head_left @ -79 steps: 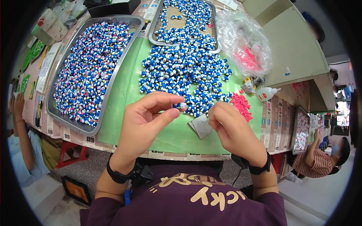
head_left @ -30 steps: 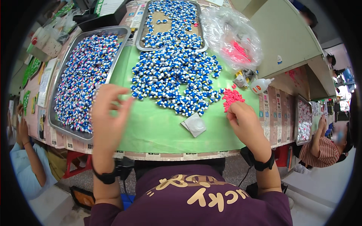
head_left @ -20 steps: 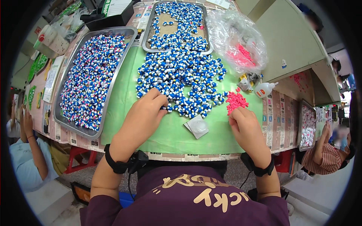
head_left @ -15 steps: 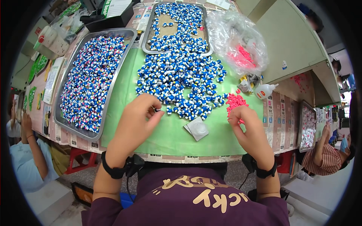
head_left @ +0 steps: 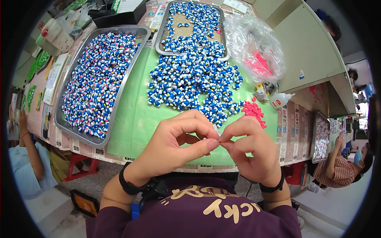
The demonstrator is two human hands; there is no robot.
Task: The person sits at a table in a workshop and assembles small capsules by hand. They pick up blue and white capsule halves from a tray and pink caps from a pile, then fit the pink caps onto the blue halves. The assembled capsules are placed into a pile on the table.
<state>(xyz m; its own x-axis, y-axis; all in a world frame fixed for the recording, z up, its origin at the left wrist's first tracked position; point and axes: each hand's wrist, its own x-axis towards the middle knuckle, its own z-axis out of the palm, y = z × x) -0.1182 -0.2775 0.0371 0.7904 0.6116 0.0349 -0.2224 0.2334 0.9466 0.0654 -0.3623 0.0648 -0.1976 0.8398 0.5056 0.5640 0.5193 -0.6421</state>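
Over the near part of the green mat, my two hands meet at the fingertips. My left hand is closed in a pinch around a small piece; only a white bit of it shows between the fingers. Thumb and forefinger of my right hand press together at the left thumb's tip, and what they hold is hidden. Just beyond lies a wide pile of small blue-and-white pieces with yellow spots. A heap of small pink pieces sits beyond my right hand.
A metal tray of blue, white and pink pieces stands at left, another metal tray at the back. At right are a plastic bag with pink pieces, a white squeeze bottle and a cabinet. People sit at both sides.
My left hand has moved right and nearer, from the pile's edge. My right hand has left the pink heap and come in to meet it. The view has shifted slightly.
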